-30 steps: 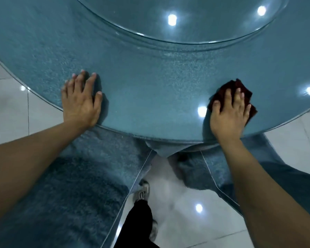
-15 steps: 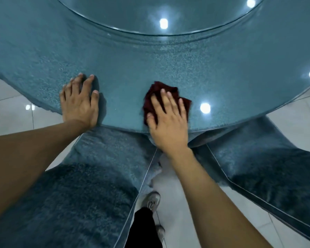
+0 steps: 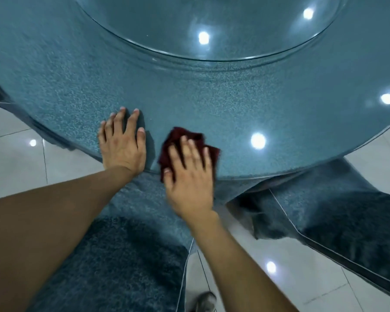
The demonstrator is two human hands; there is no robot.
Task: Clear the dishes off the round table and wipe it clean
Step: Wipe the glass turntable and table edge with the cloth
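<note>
Right hand (image 3: 190, 174) lay flat with fingers straight and slightly spread, pressing a dark red cloth (image 3: 185, 144) onto the table (image 3: 212, 109) at its near rim; the cloth showed beyond the fingertips and beside the thumb, bunched under the palm. A second before, that hand and cloth had been far along the rim to the right of the left hand; half a second before, they had already slid most of the way toward it, and now they sat just beside it, not touching. Left hand (image 3: 122, 145) rested palm-down on the table at the same rim, fingers extended and a little fanned, holding nothing, and it had stayed braced this way through all three frames. Nearer than the rim, blue cloth-covered chairs (image 3: 126, 255) stood below both forearms, with glossy white floor tiles (image 3: 268, 255) between them. Beyond the hands, the speckled blue-green top stretched away to a raised round glass turntable (image 3: 212, 23) at the far side, which carried ceiling-light reflections.
</note>
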